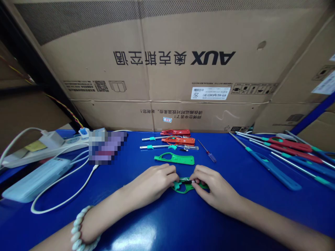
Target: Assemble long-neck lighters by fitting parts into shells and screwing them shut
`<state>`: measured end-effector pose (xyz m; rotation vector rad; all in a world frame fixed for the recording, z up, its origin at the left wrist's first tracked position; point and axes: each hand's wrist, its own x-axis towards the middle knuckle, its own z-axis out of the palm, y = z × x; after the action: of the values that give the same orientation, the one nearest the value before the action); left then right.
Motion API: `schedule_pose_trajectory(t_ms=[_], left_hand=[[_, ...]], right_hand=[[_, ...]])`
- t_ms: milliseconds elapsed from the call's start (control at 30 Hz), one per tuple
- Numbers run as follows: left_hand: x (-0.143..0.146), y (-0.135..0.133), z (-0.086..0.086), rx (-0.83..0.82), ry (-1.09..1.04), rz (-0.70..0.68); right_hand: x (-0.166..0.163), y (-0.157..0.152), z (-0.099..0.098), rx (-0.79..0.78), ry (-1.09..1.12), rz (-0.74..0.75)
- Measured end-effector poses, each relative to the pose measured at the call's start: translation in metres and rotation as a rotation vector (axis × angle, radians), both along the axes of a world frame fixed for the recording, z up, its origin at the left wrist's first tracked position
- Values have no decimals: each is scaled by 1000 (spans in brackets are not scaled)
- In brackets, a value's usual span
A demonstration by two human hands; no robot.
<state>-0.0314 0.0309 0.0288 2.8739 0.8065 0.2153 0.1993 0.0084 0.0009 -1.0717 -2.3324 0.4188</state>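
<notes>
Green plastic handle shell (pixel 186 185) sits flat on the blue counter (pixel 167 223), dead centre, at 6 o'clock from the rest of the parts. Both hands pinch it.

Left hand (pixel 154 182): fingers closed on the shell's left end, thumb side tucked over the loop. Beaded bracelet (pixel 78 230) on that wrist, near edge.

Right hand (pixel 213 184): fingers closed narrow on the right end, tips pressing a small dark part (pixel 186 181) into the top edge of the shell.

My read on doing this well: keep the shell pressed flat to the counter, left hand as the clamp, right fingertips doing the seating. Push straight down, not sideways, or the small part likely skews in its slot. Can't tell whether it's fully seated; fingers hide the joint.

Further out at 12: a spare green shell (pixel 175 159), then two red lighter bodies (pixel 178 140) with metal tubes, small screwdriver (pixel 208 152) at 1 o'clock. Row of long blue and red lighters (pixel 274 167) at 2–3 o'clock. Power strip (pixel 49 143), pale blue case (pixel 36 179) and white cable at 9–10. Cardboard box (pixel 167 69) walls off the back.
</notes>
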Motion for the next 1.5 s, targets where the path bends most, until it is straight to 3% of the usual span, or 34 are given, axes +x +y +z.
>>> schedule_pose_trajectory(t_ms=[500, 833, 1500], left_hand=[[9, 0, -11, 12, -101, 31], [13, 1, -20, -69, -230, 98], [14, 1, -20, -125, -289, 99]], right_hand=[[0, 3, 2, -110, 52, -19], [1, 6, -2, -191, 112, -42], [0, 6, 2, -274, 165, -88]])
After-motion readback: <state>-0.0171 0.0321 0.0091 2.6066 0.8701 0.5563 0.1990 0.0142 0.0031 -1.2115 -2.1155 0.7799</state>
